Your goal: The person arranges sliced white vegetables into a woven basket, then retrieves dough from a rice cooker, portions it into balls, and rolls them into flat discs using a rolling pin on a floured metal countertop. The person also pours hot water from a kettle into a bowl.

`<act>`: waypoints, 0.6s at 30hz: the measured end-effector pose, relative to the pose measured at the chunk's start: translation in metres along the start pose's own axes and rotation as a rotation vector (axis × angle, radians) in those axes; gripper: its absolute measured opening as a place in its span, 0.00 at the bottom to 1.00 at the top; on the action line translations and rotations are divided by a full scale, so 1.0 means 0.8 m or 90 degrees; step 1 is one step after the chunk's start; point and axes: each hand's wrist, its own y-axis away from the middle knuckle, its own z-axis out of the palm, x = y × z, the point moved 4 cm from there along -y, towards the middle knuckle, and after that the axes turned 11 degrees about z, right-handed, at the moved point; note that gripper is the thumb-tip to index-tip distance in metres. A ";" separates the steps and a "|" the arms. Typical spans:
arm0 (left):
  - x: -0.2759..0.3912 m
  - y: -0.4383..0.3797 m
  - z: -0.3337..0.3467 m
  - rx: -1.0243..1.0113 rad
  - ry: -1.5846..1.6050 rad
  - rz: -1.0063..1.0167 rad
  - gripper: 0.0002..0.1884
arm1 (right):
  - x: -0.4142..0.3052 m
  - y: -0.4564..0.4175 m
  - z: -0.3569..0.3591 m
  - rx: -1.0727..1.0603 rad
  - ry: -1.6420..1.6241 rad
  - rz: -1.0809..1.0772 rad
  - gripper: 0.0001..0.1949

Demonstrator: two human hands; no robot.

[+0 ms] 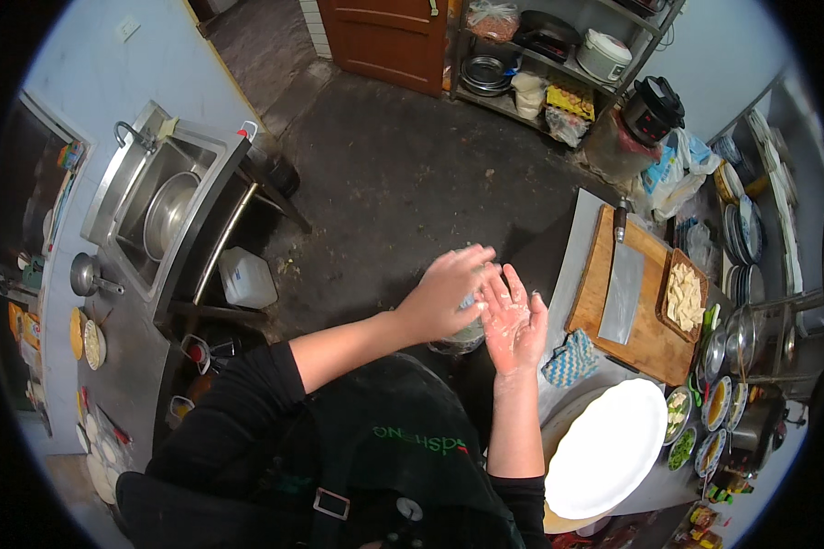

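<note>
My left hand (450,295) is blurred, its fingers stretched over the fingertips of the other hand. Palm up, my right hand (515,322) has its fingers apart, with whitish residue on the skin. Neither holds anything. Partly hidden below them is a round container (459,342). To the right, a cleaver (623,291) lies on a wooden cutting board (590,302), beside a wicker basket (702,329) of pale cut pieces (684,298). A blue-and-white patterned cloth (570,359) lies by the board's near edge. A large white scalloped dish (608,449) sits nearer me.
On the left stand a steel sink (206,154) with a metal basin (172,216) inside, and a counter (127,343). A white jug (247,278) is on the floor. Shelving (566,65) stands at the back. Small bowls, such as one of chopped greens (682,448), line the right counter.
</note>
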 end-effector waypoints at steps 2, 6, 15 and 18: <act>0.008 -0.001 0.016 -0.007 0.056 0.001 0.20 | 0.007 0.002 0.005 -0.012 -0.018 0.007 0.33; 0.007 -0.007 0.020 -0.039 0.155 -0.039 0.11 | 0.012 0.010 0.001 -0.059 -0.039 0.046 0.41; -0.007 -0.011 0.015 -0.177 0.214 -0.034 0.11 | 0.008 0.030 -0.002 -0.009 0.116 0.096 0.46; -0.003 -0.009 0.019 -0.164 0.187 -0.016 0.11 | 0.006 0.033 -0.008 -0.024 0.147 0.113 0.47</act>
